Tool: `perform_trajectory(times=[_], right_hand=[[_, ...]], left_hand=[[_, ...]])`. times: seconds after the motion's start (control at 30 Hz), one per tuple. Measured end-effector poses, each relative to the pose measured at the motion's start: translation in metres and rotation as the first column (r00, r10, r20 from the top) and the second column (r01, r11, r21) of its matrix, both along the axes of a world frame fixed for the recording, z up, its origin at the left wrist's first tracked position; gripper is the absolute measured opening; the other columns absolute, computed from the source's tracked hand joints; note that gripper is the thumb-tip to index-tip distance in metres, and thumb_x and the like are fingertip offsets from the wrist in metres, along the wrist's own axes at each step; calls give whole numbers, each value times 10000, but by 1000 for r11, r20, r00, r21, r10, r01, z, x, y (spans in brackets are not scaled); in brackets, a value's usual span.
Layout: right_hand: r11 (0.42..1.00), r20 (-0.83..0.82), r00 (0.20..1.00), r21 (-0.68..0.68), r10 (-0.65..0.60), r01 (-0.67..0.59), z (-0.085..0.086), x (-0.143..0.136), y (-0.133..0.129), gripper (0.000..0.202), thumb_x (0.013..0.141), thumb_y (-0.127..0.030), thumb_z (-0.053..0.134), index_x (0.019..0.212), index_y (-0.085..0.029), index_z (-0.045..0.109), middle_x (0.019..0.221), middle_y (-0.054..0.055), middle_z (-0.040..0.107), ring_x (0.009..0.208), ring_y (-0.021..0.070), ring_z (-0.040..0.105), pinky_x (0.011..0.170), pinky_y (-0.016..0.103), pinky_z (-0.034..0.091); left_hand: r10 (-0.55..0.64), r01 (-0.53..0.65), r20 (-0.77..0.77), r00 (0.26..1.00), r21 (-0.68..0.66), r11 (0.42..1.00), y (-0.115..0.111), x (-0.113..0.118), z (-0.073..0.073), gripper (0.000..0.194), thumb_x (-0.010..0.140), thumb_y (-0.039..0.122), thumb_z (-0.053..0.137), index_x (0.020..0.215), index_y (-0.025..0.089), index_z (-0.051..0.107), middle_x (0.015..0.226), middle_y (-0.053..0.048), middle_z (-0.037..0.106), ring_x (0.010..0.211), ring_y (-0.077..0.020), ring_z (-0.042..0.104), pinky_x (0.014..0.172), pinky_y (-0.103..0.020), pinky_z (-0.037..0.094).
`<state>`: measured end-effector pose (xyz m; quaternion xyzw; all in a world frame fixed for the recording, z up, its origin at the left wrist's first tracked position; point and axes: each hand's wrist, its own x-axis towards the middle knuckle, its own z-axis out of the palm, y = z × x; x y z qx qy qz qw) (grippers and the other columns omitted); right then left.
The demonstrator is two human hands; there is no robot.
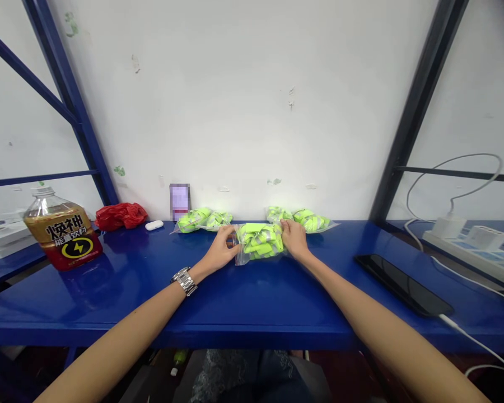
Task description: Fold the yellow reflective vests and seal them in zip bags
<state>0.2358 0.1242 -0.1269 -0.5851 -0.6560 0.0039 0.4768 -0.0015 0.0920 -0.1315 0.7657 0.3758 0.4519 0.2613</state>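
A clear plastic bag of folded neon-yellow fabric with grey stripes (pixel 260 242) is between my two hands, just over the blue table (pixel 252 302). My left hand (pixel 224 247), with a metal watch at the wrist, pinches the bag's left edge. My right hand (pixel 293 237) grips its right side, fingertips partly hidden behind the plastic. Behind my left hand lie similar bags of neon-yellow fabric (pixel 196 219) near the wall. More such bags (pixel 311 220) lie behind my right hand.
At the left stand a large drink bottle (pixel 65 232), a red plastic bag (pixel 121 216), and a white earphone case (pixel 154 225). A propped phone (pixel 180 201) leans at the wall. On the right are a black phone (pixel 403 284) with a cable and a power strip (pixel 474 252).
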Motion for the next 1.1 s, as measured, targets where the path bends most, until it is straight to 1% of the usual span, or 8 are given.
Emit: perform_trajectory(times=[0.1, 0.23, 0.4, 0.57, 0.8, 0.93, 1.03, 1.1], right_hand=[[999, 26, 999, 23, 33, -34, 0, 0, 0, 393, 927, -332, 361, 576, -206, 485, 565, 46, 551, 551, 186, 467, 586, 298, 292], [999, 39, 999, 41, 34, -35, 2, 5, 4, 393, 913, -325, 396, 552, -202, 488, 545, 40, 547, 532, 174, 451, 575, 292, 284], [998, 23, 998, 43, -51, 50, 7, 23, 11, 367, 892, -283, 423, 560, -187, 545, 564, 63, 582, 551, 179, 474, 586, 291, 285], [996, 25, 996, 21, -84, 84, 8, 35, 15, 336, 885, -269, 449, 607, -172, 611, 627, 82, 639, 602, 188, 530, 613, 286, 305], [995, 43, 994, -19, -102, 103, 1, 20, 25, 316, 871, -272, 476, 631, -169, 653, 678, 109, 676, 638, 207, 562, 623, 292, 319], [982, -10, 982, -14, -186, 186, 6, 44, 28, 300, 861, -251, 451, 663, -161, 658, 719, 141, 679, 668, 223, 565, 637, 303, 324], [972, -80, 969, -5, -234, 235, 10, 74, 28, 325, 868, -247, 395, 670, -150, 634, 733, 159, 669, 691, 235, 568, 653, 313, 331], [983, -105, 977, 6, -184, 185, 10, 84, 29, 347, 877, -298, 378, 659, -159, 608, 722, 137, 662, 690, 229, 568, 653, 309, 343]], left_hand=[[5, 8, -118, 993, 111, 994, -2, -2, 3, 258, 809, 298, 577, 1033, 172, 585, 1105, -93, 426, 1021, -218, 500, 866, -380, 504], [113, -46, -227, 967, 282, 958, -15, 3, 11, 121, 825, 222, 512, 880, 146, 587, 1071, -95, 398, 1063, -224, 462, 926, -387, 467], [149, -24, -277, 949, 406, 913, -34, -1, 14, 137, 827, 174, 462, 747, 140, 567, 1065, -100, 408, 1045, -211, 484, 926, -352, 449], [136, 3, -383, 914, 342, 940, -50, -31, 14, 158, 823, 166, 437, 761, 147, 581, 1023, -79, 549, 849, -161, 568, 717, -265, 466], [191, -13, -457, 869, 365, 931, -57, -56, 12, 148, 798, 177, 461, 714, 151, 581, 987, -69, 623, 740, -137, 587, 656, -237, 440], [183, 23, -520, 834, 364, 931, -60, -73, 6, 160, 793, 192, 455, 708, 160, 587, 971, -70, 640, 693, -129, 592, 626, -222, 451], [318, -90, -519, 794, 416, 905, -58, -100, 4, 183, 768, 246, 468, 641, 172, 577, 895, -71, 661, 723, -163, 621, 678, -241, 483], [429, -211, -518, 740, 426, 880, -55, -118, 4, 202, 754, 301, 468, 647, 179, 587, 876, -73, 667, 758, -190, 634, 708, -262, 494]])
